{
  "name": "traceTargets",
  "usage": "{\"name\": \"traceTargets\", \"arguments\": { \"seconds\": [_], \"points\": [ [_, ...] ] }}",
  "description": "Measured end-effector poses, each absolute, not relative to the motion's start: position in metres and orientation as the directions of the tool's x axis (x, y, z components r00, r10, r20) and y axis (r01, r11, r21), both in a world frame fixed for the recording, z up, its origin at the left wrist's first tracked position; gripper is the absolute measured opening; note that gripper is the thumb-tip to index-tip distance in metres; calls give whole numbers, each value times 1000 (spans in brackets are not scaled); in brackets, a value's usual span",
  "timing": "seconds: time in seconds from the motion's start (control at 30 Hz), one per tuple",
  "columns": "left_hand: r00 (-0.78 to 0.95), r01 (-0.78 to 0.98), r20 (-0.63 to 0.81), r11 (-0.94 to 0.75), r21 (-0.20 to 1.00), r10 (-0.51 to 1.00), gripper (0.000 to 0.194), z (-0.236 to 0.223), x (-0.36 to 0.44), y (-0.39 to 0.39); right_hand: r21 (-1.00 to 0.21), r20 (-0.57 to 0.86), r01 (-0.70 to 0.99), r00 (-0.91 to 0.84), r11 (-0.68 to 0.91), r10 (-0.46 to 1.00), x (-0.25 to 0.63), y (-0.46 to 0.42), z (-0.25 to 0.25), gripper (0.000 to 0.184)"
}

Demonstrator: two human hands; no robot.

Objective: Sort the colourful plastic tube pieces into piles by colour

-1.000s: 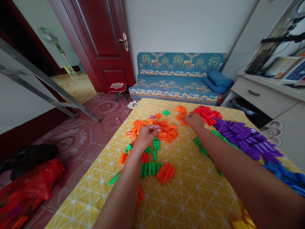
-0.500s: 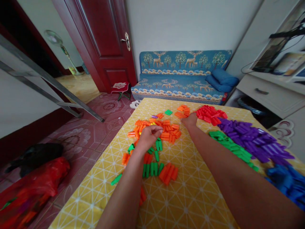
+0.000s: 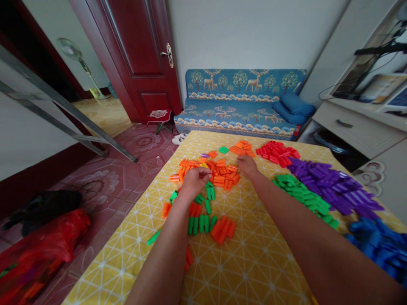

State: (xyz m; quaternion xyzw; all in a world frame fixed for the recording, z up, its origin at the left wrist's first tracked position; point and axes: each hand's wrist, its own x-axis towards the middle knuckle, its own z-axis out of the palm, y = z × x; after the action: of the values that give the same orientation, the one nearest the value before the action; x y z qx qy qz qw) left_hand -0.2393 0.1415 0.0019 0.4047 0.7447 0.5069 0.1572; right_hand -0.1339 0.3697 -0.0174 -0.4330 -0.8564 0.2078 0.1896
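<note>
My left hand is over the near side of a mixed heap of small tube-like plastic pieces, mostly orange. Its thumb and fingers are drawn together; whatever is between them is hidden. My right hand hovers at the heap's right edge, its fingertips slightly apart and no piece visible in them. Just beyond it lies a separate orange pile. Green pieces and an orange group lie nearer to me, partly behind my left forearm.
Sorted piles line the table's right side: red, purple, green and blue. A small green group lies toward the far edge of the yellow tablecloth. Beyond stands a blue sofa; red bag at left.
My right hand has drawn back leftward and nearer, from the far orange pile to the heap's edge. That pile looks larger than at first. My left hand has stayed over the heap.
</note>
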Motion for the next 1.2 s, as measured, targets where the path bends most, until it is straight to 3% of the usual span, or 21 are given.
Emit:
{"name": "traceTargets", "arguments": {
  "seconds": [0.1,0.27,0.37,0.43,0.63,0.8,0.97,1.2],
  "points": [
    [-596,489,164,193,851,787,24,-1,-239,142,-577,167,632,-529,518,832,-124,351,-20,34],
    [-467,662,262,137,737,845,64,-2,-229,144,-647,238,491,-596,583,767,-103,298,-29,55],
    [-426,707,218,173,686,878,75,-7,-222,145,-678,290,348,-683,647,671,-95,270,-33,51],
    [-411,735,201,192,651,889,71,-11,-221,146,-705,326,286,-682,649,654,-92,254,-35,46],
    [-343,801,271,130,584,899,42,-14,-224,148,-804,414,125,-583,581,699,-85,223,-42,54],
    [-398,788,240,196,583,886,16,-9,-228,146,-861,362,126,-527,492,769,-82,218,-45,55],
    [-423,705,221,167,689,879,12,1,-227,143,-890,368,37,-533,455,762,-81,219,-42,40],
    [-494,540,224,94,836,840,21,5,-222,145,-923,309,12,-570,384,761,-82,215,-42,30]
  ]
}}
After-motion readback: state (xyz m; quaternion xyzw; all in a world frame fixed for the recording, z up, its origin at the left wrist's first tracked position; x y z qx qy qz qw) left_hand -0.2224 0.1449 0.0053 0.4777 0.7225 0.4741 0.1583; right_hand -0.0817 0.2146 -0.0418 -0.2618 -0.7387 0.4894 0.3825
